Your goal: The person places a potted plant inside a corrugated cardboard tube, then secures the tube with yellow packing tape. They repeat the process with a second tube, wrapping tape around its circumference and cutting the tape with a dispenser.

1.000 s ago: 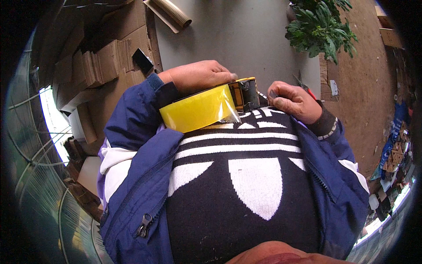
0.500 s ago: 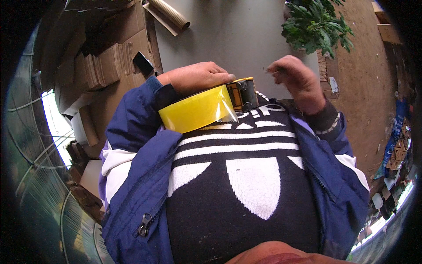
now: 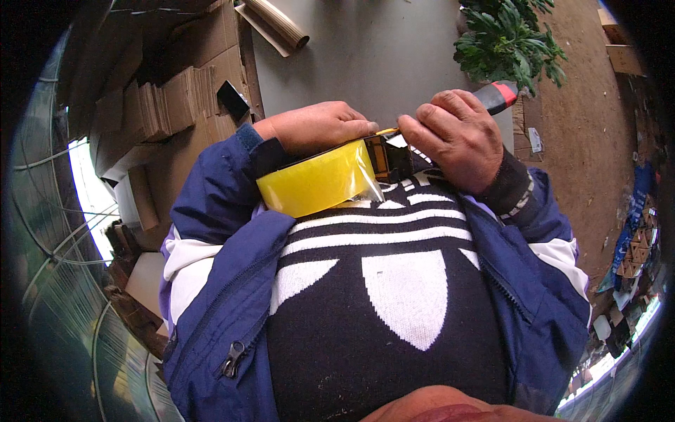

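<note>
Against my chest, my left hand (image 3: pixel 325 126) is closed on the top of a tape dispenser (image 3: pixel 394 159), which carries a wide roll of yellow packing tape (image 3: pixel 318 181). A loose, clear end of tape hangs at the roll's right side. Just right of the dispenser is my right hand (image 3: pixel 460 137), its fingers wrapped round a tool with a grey, red and black handle (image 3: pixel 496 97). The handle sticks out behind the fist, up and to the right. The tool's front end reaches the dispenser's edge, but my fingers hide most of it, so its kind is unclear.
A grey tabletop (image 3: pixel 358 67) lies ahead, with a rolled piece of cardboard (image 3: pixel 275 27) at its far left. A leafy green plant (image 3: pixel 508 46) stands at the far right. Stacked flat cardboard (image 3: pixel 165 105) and a dark phone-like object (image 3: pixel 232 98) are on the left.
My right hand, blurred and apart from the dispenser before, has come left and down to its edge. The red-and-grey handle now shows in it. My left hand and the dispenser have hardly moved.
</note>
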The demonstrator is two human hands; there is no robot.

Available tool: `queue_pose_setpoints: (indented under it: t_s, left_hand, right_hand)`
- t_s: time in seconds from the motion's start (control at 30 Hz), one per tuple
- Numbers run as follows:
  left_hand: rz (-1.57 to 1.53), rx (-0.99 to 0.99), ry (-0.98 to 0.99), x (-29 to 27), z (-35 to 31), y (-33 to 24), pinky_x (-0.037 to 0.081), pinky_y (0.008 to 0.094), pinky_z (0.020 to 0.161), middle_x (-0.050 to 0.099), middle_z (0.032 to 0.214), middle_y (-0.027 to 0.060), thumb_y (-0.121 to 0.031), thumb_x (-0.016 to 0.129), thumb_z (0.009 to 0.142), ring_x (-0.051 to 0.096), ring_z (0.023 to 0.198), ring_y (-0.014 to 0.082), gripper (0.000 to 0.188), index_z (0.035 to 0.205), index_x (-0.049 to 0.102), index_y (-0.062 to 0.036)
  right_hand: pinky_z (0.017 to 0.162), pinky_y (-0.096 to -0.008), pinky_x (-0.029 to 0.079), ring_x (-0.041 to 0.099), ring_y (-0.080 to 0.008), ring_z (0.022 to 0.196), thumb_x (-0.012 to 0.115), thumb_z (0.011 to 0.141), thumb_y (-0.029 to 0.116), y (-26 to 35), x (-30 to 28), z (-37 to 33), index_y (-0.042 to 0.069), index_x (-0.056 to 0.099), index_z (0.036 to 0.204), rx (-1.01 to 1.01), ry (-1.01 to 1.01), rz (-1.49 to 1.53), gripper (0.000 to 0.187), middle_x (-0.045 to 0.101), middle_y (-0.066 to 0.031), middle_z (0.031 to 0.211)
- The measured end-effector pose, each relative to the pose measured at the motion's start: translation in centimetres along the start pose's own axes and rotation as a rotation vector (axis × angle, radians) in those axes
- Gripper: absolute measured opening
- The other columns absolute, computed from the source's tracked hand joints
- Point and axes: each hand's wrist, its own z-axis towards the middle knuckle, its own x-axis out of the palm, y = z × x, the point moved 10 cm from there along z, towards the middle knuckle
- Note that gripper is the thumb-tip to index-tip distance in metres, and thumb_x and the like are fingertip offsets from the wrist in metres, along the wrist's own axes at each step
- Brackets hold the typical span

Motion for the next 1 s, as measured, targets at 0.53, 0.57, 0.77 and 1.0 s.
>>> queue_pose_setpoints:
  t_s: [0.53, 0.57, 0.77, 1.0]
  left_hand:
    - [0.006, 0.026, 0.002, -0.1, -0.6, -0.6, 0.055, 0.0285, 0.071, 0.071, 0.089, 0.0092, -0.045, 0.045, 0.105, 0.065, 0.072, 0.0165, 0.055, 0.110, 0.070, 0.0033]
    - [-0.010, 0.014, 0.007, -0.1, -0.6, -0.5, 0.055, 0.0285, 0.071, 0.071, 0.089, 0.0093, -0.045, 0.045, 0.105, 0.065, 0.073, 0.0165, 0.055, 0.110, 0.070, 0.0033]
    - [0.091, 0.051, -0.012, -0.2, -0.3, -1.2, 0.055, 0.0308, 0.073, 0.072, 0.092, 0.0121, -0.043, 0.045, 0.105, 0.066, 0.076, 0.0198, 0.053, 0.111, 0.070, 0.0036]
    - [0.098, 0.027, -0.022, -0.3, -0.4, -1.3, 0.055, 0.0332, 0.076, 0.072, 0.094, 0.0149, -0.043, 0.044, 0.105, 0.067, 0.079, 0.0224, 0.055, 0.110, 0.070, 0.0043]
  right_hand:
    - [0.076, -0.0352, 0.049, 0.059, -0.0198, 0.082, 0.066, 0.077, 0.019, -0.4, -0.8, -0.2, 0.013, 0.064, 0.101, 0.099, -0.078, -0.096, 0.025, 0.058, -0.0009, 0.082]
    - [0.078, -0.0339, 0.049, 0.059, -0.0191, 0.083, 0.066, 0.076, 0.019, 0.0, -0.8, -0.2, 0.012, 0.064, 0.102, 0.059, -0.070, -0.083, 0.027, 0.057, -0.0005, 0.082]
    - [0.076, -0.0336, 0.048, 0.060, -0.0190, 0.083, 0.065, 0.077, 0.016, -0.5, 0.6, -0.4, 0.011, 0.065, 0.102, 0.123, 0.043, -0.129, 0.025, 0.059, -0.0018, 0.083]
    - [0.068, -0.0357, 0.053, 0.065, -0.0250, 0.078, 0.069, 0.081, 0.008, -3.5, 1.5, -0.8, 0.009, 0.067, 0.105, 0.388, 0.038, 0.436, 0.024, 0.064, -0.0073, 0.088]
